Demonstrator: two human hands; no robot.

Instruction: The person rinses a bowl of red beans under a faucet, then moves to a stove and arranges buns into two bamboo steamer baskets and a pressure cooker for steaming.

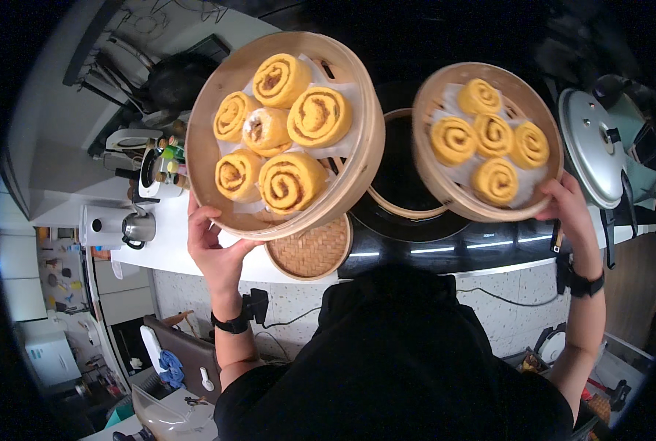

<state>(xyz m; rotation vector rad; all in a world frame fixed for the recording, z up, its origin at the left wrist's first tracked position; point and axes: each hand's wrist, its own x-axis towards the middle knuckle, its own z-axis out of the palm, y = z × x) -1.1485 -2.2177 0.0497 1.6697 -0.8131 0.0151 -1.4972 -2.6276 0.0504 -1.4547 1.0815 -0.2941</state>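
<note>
My left hand [217, 242] grips the rim of a bamboo steamer basket [361, 165], raised and tilted towards me. Inside, several yellow spiral rolls [318, 117] with brown filling rest on white liner paper [345, 102]. On the right, my right hand [567, 206] grips a second bamboo steamer basket [443, 190], tilted likewise. It holds several yellow spiral rolls [493, 135] on paper. Below and between the two baskets, a bamboo ring [402, 209] sits in a dark wok [361, 220]. A woven bamboo lid [311, 251] lies partly hidden under the left basket.
The black glass cooktop [405, 264] adjoins a white counter [170, 242]. A silver pot lid [589, 149] with black handles stands at the right. Seasoning bottles [170, 154], a steel kettle [139, 227] and a hanging black pan [179, 82] are at the left. Behind me is a brown chair [193, 353].
</note>
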